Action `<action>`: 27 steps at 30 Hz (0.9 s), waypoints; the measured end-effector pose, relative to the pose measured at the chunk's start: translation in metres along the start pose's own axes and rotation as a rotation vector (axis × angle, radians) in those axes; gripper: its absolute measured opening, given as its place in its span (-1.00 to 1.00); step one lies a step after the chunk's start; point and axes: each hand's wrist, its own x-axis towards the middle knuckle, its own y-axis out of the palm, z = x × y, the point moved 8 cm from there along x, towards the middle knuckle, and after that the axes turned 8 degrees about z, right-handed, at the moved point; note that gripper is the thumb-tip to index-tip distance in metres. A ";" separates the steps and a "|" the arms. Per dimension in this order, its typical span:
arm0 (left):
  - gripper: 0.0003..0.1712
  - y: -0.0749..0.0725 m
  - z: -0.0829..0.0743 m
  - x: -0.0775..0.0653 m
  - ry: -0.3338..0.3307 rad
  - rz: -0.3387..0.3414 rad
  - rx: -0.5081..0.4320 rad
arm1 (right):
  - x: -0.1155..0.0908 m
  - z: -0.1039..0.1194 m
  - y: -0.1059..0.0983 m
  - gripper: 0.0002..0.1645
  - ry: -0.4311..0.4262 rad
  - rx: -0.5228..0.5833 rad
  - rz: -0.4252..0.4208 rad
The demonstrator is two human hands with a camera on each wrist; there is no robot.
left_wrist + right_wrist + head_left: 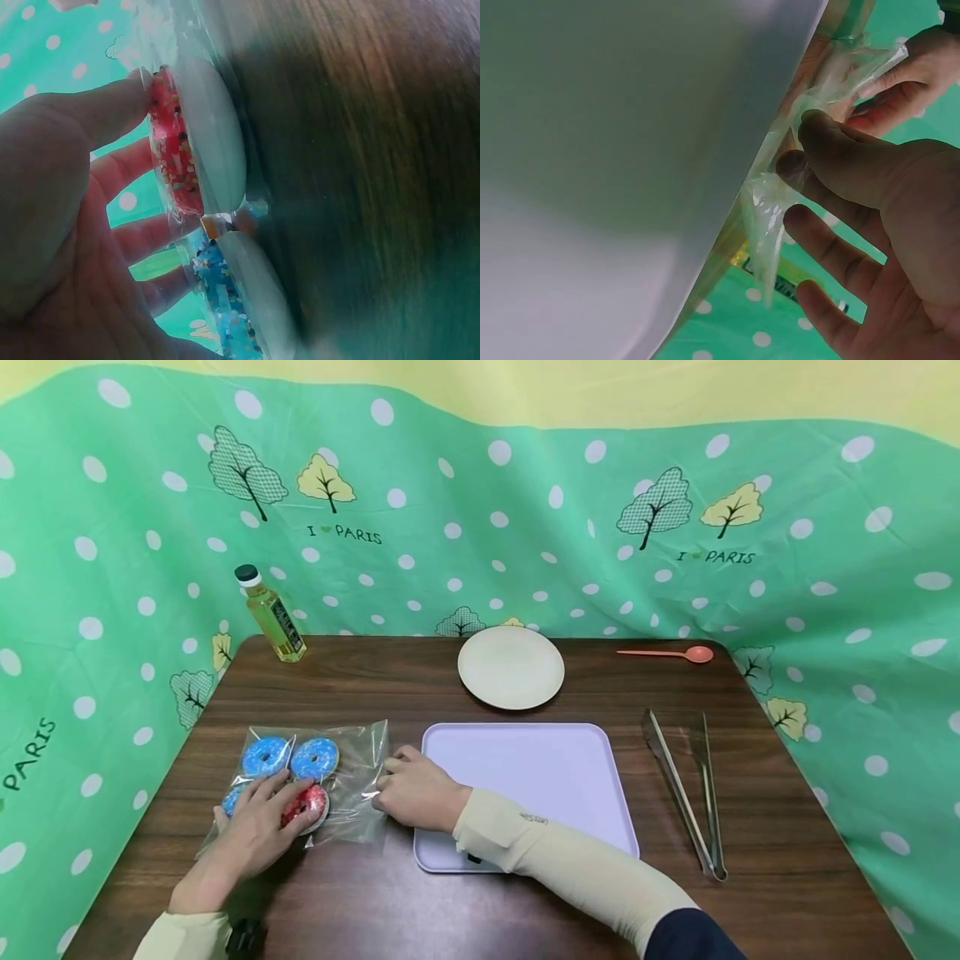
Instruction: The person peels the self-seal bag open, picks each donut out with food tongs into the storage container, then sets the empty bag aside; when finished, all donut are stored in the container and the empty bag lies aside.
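The left hand lies over a clear plastic bag, its fingers extended and spread, clamped on nothing. The right hand is apart from it, at the bag's other end, where its thumb and index finger pinch the edge of the film; in the right wrist view the other fingers stand loosely away from it.

Under and just beyond the left hand are four doughnuts inside the bag. A red doughnut sits beneath its thumb side, partly covered by the fingers. Of the three blue doughnuts, two lie just past its fingertips and one shows at its outer edge. The left wrist view shows specks on the coloured tops and pale undersides, with the thumb touching the film at the red one.

Beneath the right forearm, in its pale sleeve, lies a lavender tray, just to the right of that hand. Farther right, beyond the tray, metal tongs lie with their legs spread and their tips away from the person.

Ahead of the right hand, past the tray, is a cream plate; far to its right lies a coral spoon. Well ahead of the left hand stands a bottle of yellowish liquid with a black cap. All rest on a dark wooden desk, with green dotted cloth behind.
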 end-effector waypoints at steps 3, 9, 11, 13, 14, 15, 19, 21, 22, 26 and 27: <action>-0.33 0.000 0.000 0.001 0.004 0.004 -0.006 | -0.005 -0.003 0.000 -0.74 0.004 0.007 -0.009; -0.31 0.001 -0.001 0.001 0.007 0.014 -0.004 | -0.014 -0.007 0.004 -0.79 0.005 0.031 -0.012; -0.30 0.001 -0.001 0.001 0.004 0.016 -0.003 | -0.017 -0.007 0.004 -0.79 0.005 0.035 -0.021; -0.30 0.001 -0.001 0.000 0.000 0.016 -0.001 | -0.020 -0.007 0.004 -0.79 0.006 0.034 -0.030; -0.30 0.001 -0.001 0.000 -0.001 0.015 0.000 | -0.021 -0.007 0.004 -0.79 0.007 0.032 -0.030; -0.30 0.000 -0.001 0.000 -0.002 0.016 0.001 | -0.021 -0.007 0.004 -0.79 0.008 0.035 -0.026; -0.29 0.001 -0.002 -0.002 -0.007 0.026 0.006 | -0.019 -0.008 0.002 -0.80 0.018 0.055 -0.020; -0.28 0.001 -0.001 -0.002 -0.009 0.030 0.004 | -0.015 -0.010 0.001 -0.80 0.021 0.076 -0.014; -0.27 0.001 -0.001 -0.002 -0.010 0.031 0.006 | -0.012 -0.011 0.000 -0.80 0.021 0.083 -0.008; -0.26 0.001 -0.001 -0.001 -0.012 0.027 0.006 | 0.004 -0.015 0.004 -0.78 0.021 0.103 0.033; -0.26 0.001 0.000 -0.001 -0.012 0.027 0.007 | 0.008 -0.017 0.005 -0.78 0.019 0.103 0.043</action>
